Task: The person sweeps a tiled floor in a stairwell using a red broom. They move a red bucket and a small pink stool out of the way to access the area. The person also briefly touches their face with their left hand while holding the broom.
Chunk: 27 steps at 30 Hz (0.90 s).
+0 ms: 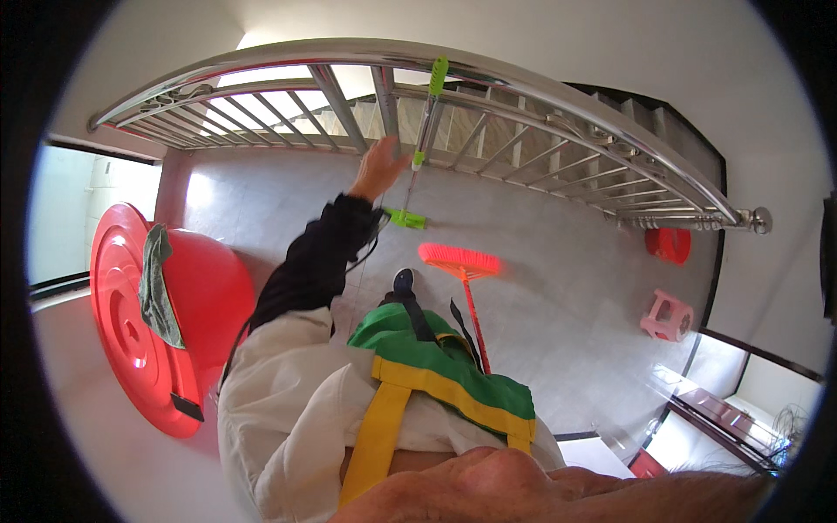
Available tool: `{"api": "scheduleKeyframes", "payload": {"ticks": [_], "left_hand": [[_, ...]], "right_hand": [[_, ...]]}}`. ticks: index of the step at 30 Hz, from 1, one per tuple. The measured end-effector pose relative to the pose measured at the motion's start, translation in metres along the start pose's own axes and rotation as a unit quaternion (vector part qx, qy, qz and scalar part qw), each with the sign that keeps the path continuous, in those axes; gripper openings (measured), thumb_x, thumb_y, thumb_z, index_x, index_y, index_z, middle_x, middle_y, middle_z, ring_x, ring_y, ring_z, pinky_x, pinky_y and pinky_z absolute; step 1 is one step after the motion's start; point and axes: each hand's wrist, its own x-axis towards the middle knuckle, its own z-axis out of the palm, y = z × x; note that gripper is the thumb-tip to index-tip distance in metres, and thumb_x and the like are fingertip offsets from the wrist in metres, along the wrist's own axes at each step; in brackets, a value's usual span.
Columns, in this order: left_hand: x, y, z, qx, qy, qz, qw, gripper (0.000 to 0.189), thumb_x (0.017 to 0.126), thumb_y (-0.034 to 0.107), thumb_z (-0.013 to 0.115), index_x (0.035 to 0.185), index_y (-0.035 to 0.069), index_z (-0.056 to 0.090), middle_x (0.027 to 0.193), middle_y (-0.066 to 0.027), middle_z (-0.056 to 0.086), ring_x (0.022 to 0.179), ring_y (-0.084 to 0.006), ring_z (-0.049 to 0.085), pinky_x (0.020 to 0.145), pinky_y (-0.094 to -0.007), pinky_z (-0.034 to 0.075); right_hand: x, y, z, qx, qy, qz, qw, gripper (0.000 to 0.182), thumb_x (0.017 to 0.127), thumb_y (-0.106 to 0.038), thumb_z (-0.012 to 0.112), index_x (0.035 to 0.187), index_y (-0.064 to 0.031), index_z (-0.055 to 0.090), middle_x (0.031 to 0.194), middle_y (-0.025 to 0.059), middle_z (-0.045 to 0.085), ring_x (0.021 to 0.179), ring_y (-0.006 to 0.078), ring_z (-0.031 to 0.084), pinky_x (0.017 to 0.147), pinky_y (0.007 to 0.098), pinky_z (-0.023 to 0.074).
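Note:
My left hand (380, 168), in a black oversleeve, reaches out with its fingers apart, just left of the metal handle of a green-headed floor mop (407, 218). The mop leans on a stainless steel stair railing, its green grip at the top rail. My right hand is out of view. Bare skin fills the bottom rim very close to the camera; which body part it is, I cannot tell. Before me a broom with red-orange bristles (460, 259) lies low, its red handle running behind my green and yellow apron (451, 386), which hides its end.
The steel railing (366, 55) curves across the front, with stairs behind it. At the left stands a large red plastic bin with a lid (121, 307) and a grey-green cloth (157, 287) over its edge. A red bucket (668, 244) and a pink stool (667, 316) are on the right.

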Motion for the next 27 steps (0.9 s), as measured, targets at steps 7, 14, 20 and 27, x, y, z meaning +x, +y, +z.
{"api": "scheduleKeyframes", "payload": {"ticks": [7, 14, 20, 27], "left_hand": [[0.098, 0.033, 0.049, -0.094, 0.015, -0.069, 0.993, 0.062, 0.084, 0.043, 0.068, 0.124, -0.001, 0.051, 0.116, -0.0249, 0.061, 0.107, -0.0382, 0.06, 0.089, -0.0434, 0.048], [0.095, 0.008, 0.075, -0.133, 0.042, -0.047, 0.989, 0.06, 0.079, 0.035, 0.075, 0.126, 0.007, 0.051, 0.114, -0.018, 0.064, 0.105, -0.0332, 0.063, 0.088, -0.0436, 0.049], [0.11, 0.037, 0.116, -0.169, 0.014, -0.098, 0.981, 0.055, 0.086, 0.043, 0.068, 0.12, 0.005, 0.049, 0.088, -0.015, 0.061, 0.075, -0.0245, 0.062, 0.067, -0.0396, 0.048], [0.064, 0.035, 0.098, -0.166, -0.006, -0.1, 0.981, 0.029, 0.092, 0.03, 0.06, 0.093, 0.002, 0.053, 0.075, -0.0181, 0.058, 0.074, -0.0355, 0.061, 0.065, -0.0442, 0.045]], "right_hand": [[-0.007, 0.013, -0.011, -0.012, -0.022, 0.014, 1.0, 0.054, 0.09, -0.049, 0.056, 0.082, 0.0031, 0.065, 0.082, 0.0294, 0.066, 0.083, 0.0464, 0.066, 0.07, 0.0554, 0.0518], [-0.008, 0.035, -0.021, -0.022, -0.033, 0.013, 0.999, 0.053, 0.09, -0.049, 0.055, 0.083, 0.0027, 0.065, 0.081, 0.0289, 0.066, 0.083, 0.046, 0.066, 0.07, 0.0551, 0.0518], [-0.003, 0.062, -0.031, -0.041, -0.036, 0.012, 0.998, 0.052, 0.09, -0.049, 0.055, 0.083, 0.0023, 0.064, 0.081, 0.0285, 0.066, 0.083, 0.0456, 0.066, 0.07, 0.0549, 0.0518], [-0.006, 0.088, -0.03, -0.062, -0.057, 0.02, 0.996, 0.051, 0.091, -0.048, 0.054, 0.084, 0.0019, 0.064, 0.081, 0.028, 0.066, 0.083, 0.0452, 0.067, 0.07, 0.0546, 0.0518]]}}
